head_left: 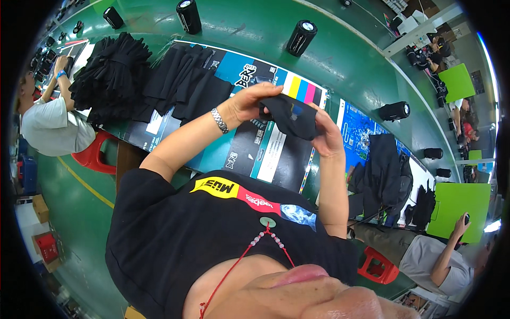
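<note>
Between my two hands a black fabric piece (pixel 297 127) is held up over the table, stretched from one hand to the other. A small blue and yellow spot shows near its upper middle. My left hand (pixel 249 102), with a metal band at the wrist, grips its left end between thumb and fingers. The right end is pinched in my right hand (pixel 328 137), whose fingers partly hide behind the cloth. Beneath lies a printed sheet (pixel 212 151) with colour bars along its far edge.
Flat black fabric pieces (pixel 204 98) lie left of my hands, beside a large bundled heap (pixel 114 66). More black fabric (pixel 380 165) is piled at the right. Black cylindrical speakers (pixel 302 38) stand on the green surface beyond. Co-workers sit left (pixel 53 119) and right (pixel 435 260).
</note>
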`<state>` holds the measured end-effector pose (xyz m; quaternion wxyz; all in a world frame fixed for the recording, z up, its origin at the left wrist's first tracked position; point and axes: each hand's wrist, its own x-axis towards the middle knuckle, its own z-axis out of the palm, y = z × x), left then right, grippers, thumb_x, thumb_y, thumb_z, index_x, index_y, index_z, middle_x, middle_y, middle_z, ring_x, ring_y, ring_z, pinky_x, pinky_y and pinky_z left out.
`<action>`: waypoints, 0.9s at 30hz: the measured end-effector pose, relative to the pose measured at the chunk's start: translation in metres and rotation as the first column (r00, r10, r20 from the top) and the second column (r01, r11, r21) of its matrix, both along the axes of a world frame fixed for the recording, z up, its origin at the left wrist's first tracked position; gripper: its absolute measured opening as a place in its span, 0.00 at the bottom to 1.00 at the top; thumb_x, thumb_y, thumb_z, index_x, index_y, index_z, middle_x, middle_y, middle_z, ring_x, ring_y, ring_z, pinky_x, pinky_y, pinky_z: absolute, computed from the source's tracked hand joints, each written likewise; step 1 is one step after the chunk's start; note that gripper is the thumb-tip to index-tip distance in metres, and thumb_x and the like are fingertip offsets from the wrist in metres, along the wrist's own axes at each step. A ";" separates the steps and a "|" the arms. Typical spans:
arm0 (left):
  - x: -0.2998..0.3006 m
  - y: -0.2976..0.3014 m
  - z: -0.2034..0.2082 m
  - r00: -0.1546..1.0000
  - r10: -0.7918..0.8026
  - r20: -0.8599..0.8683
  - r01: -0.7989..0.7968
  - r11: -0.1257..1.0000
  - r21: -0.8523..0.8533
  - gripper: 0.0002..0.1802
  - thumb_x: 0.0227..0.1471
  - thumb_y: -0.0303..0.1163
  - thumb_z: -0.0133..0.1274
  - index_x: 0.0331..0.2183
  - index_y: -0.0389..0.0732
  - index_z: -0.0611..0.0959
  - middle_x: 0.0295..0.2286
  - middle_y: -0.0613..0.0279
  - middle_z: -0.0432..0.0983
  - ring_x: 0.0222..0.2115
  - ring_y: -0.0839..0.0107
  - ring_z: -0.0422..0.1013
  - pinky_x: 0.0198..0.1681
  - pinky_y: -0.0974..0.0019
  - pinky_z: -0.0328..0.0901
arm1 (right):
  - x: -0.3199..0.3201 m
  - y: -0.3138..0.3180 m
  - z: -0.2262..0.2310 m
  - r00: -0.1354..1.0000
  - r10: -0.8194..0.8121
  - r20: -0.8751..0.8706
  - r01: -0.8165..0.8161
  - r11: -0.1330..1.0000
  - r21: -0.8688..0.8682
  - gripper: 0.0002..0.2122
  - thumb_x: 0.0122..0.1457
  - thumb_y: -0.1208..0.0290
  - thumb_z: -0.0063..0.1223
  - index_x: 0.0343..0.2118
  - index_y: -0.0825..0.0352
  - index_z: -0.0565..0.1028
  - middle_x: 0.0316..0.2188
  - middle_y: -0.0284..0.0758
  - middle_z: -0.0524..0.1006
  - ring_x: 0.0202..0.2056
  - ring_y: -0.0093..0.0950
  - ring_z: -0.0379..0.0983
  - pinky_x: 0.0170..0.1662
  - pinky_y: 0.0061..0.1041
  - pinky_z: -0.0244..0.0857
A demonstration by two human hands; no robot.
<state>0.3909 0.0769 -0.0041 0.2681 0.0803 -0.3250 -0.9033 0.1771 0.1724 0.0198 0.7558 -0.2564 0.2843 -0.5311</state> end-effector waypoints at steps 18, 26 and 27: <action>-0.008 0.008 0.060 0.876 -0.347 0.335 0.482 0.665 -0.570 0.18 0.54 0.37 0.53 0.22 0.31 0.80 0.23 0.64 0.74 0.25 0.82 0.69 0.28 0.77 0.63 | -0.018 0.004 0.023 0.883 0.363 -0.297 -0.444 0.852 -0.277 0.21 0.58 0.53 0.47 0.27 0.72 0.70 0.24 0.32 0.71 0.25 0.20 0.66 0.31 0.17 0.60; -0.008 0.001 0.060 0.847 -0.509 0.155 0.446 0.521 -0.728 0.25 0.51 0.42 0.56 0.15 0.31 0.74 0.19 0.58 0.72 0.29 0.64 0.66 0.38 0.57 0.58 | -0.037 0.002 0.022 0.747 0.490 -0.450 -0.650 0.682 -0.335 0.19 0.54 0.63 0.53 0.37 0.80 0.74 0.36 0.41 0.76 0.38 0.24 0.72 0.41 0.16 0.62; -0.007 -0.001 0.061 0.818 -0.529 0.226 0.497 0.450 -0.742 0.25 0.51 0.42 0.56 0.14 0.31 0.73 0.19 0.58 0.71 0.29 0.63 0.66 0.38 0.57 0.58 | -0.037 0.003 0.021 0.749 0.403 -0.526 -0.640 0.646 -0.416 0.18 0.54 0.65 0.54 0.37 0.79 0.74 0.37 0.41 0.76 0.40 0.24 0.71 0.42 0.16 0.62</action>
